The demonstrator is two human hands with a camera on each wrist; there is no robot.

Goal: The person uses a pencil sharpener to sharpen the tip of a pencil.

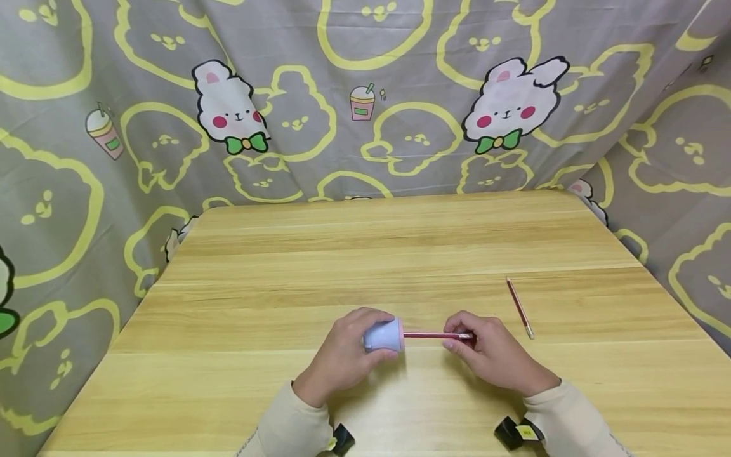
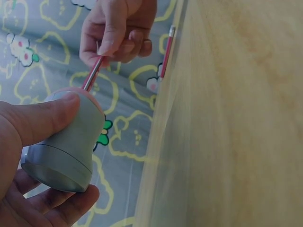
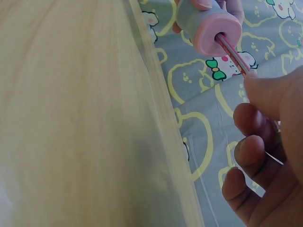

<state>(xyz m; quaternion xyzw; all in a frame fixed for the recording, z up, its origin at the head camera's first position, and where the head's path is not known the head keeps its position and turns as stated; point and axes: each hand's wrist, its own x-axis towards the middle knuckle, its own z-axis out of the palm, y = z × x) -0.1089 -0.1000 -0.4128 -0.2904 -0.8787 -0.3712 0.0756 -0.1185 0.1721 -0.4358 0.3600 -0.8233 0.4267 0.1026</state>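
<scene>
A pale blue pencil sharpener with a pink end lies sideways in my left hand, thumb on one side and fingers round the other. Its pink face has a round hole, and a red striped pencil goes into it. My right hand pinches that pencil near its outer end between thumb and fingers. The pencil's inner end is hidden inside the sharpener. In the left wrist view the sharpener's body narrows in the middle.
A second red pencil with a white eraser end lies on the wooden table, beyond my right hand. Grey patterned cloth hangs behind the table and at both sides.
</scene>
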